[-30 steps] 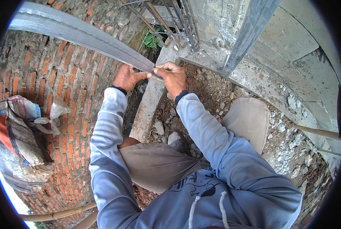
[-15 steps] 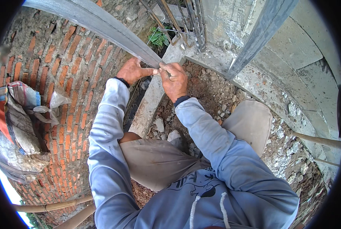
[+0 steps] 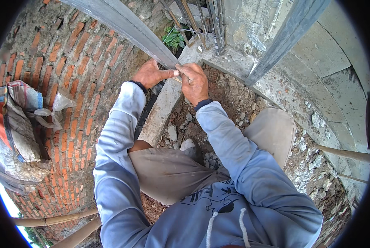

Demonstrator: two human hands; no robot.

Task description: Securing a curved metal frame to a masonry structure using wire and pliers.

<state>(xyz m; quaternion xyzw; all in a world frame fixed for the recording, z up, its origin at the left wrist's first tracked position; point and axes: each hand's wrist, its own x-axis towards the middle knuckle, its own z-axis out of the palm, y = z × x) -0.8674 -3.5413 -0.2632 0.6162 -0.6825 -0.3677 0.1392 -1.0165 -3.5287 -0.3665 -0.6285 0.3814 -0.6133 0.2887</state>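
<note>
A long grey metal post [image 3: 131, 31] slants down from the upper left to the concrete ledge [image 3: 162, 107]. Around its lower end my left hand [image 3: 152, 75] is closed, thumb stretched across the front and the other fingers partly hidden behind. My right hand [image 3: 195, 84] pinches at the right edge of the same end, fingertips almost meeting the left thumb. A small pale sliver shows just under the fingertips; I cannot make out what it is.
A second grey metal post [image 3: 288, 43] stands on the right. Rusty rebar [image 3: 193, 20] rises behind my hands, beside a green fern [image 3: 173, 38]. A brick wall [image 3: 79, 95] with a hanging sack [image 3: 21, 128] is on the left; rubble [image 3: 224, 103] lies below.
The post's upper part has shifted right in view. My right hand has moved slightly up and right; both hands stay at the post's lower end.
</note>
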